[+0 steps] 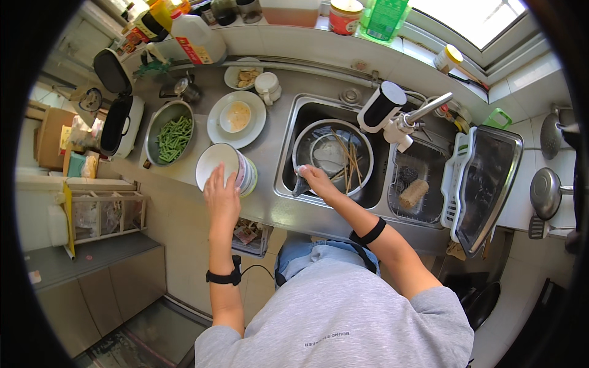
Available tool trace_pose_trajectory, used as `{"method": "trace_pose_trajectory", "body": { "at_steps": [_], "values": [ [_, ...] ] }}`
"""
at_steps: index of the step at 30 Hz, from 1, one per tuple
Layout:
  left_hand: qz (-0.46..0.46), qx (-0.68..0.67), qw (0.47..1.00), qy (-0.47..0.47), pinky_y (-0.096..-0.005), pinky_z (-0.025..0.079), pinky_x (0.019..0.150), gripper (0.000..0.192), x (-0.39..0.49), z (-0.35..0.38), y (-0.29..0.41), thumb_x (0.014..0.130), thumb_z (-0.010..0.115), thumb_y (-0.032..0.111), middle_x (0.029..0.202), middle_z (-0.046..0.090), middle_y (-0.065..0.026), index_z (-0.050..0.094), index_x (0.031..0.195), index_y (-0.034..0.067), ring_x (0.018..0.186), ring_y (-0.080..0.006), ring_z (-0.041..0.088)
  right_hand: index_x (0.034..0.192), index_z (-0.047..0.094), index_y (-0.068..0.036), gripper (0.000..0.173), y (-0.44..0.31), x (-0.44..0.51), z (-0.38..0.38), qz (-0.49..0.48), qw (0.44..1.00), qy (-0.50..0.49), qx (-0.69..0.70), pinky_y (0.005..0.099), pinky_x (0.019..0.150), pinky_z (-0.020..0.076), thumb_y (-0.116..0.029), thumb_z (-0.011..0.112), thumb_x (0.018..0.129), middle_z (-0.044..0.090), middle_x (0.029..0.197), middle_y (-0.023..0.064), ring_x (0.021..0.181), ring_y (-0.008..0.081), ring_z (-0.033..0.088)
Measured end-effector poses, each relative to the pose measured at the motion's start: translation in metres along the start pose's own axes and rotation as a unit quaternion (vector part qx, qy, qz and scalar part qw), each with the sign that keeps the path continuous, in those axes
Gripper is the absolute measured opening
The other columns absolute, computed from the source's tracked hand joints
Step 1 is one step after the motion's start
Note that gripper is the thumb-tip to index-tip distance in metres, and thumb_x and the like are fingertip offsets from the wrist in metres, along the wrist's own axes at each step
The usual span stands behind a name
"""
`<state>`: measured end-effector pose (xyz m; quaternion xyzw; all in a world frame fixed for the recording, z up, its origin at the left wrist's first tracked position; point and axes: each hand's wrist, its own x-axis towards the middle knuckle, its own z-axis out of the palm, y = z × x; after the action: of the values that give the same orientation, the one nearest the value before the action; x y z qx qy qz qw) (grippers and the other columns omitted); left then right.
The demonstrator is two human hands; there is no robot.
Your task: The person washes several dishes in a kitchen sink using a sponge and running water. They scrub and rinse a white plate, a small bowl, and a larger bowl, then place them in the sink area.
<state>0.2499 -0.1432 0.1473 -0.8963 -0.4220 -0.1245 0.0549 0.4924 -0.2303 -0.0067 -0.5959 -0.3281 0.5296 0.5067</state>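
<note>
My left hand (221, 195) rests at the near side of a stack of bowls (249, 177) on the steel counter, fingers spread over the rim of the white top bowl. In my right hand (315, 178), at the near left rim of a round steel basin (368, 138), is a wet grey cloth (301, 185). The basin stands in the left sink bowl and holds water, several chopsticks (352, 161) and a clear round dish or lid. A white plate (213, 120) with a small bowl (235, 116) on it lies behind the stack.
At the left are a steel bowl of cut green beans (174, 138) and an open black-lined appliance (112, 124). The faucet (399, 131) overhangs the sink. A loofah piece (413, 193) lies in the right basin's wire basket. A white dish rack (458, 179) stands to its right.
</note>
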Motion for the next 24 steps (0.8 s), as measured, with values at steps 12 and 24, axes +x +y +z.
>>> {"method": "trace_pose_trajectory", "body": {
  "at_steps": [12,24],
  "values": [
    [-0.003,-0.371,0.820,-0.436,-0.0404,0.027,0.114,0.073,0.034,0.197,0.167,0.087,0.066,0.036,0.148,0.034,-0.0307,0.041,0.141,-0.005,0.141,-0.0392,0.030,0.097,0.073,-0.003,0.040,0.126,0.000,-0.166,0.188,0.933,0.242,-0.188,0.0368,0.076,0.0512,-0.039,0.073,0.078,0.072,0.086,0.0140,0.082,0.0260,0.069],
    [-0.225,-0.340,0.756,-0.512,-0.0441,0.043,0.099,0.058,0.040,0.394,0.235,0.089,0.062,0.037,0.127,0.057,-0.0282,0.054,0.130,-0.003,0.126,-0.0394,0.050,0.119,0.060,-0.002,0.056,0.155,0.036,-0.199,0.338,0.919,0.082,-0.183,0.0367,0.085,0.0516,-0.021,0.079,0.071,0.068,0.107,0.0159,0.097,0.0276,0.066]
  ]
}}
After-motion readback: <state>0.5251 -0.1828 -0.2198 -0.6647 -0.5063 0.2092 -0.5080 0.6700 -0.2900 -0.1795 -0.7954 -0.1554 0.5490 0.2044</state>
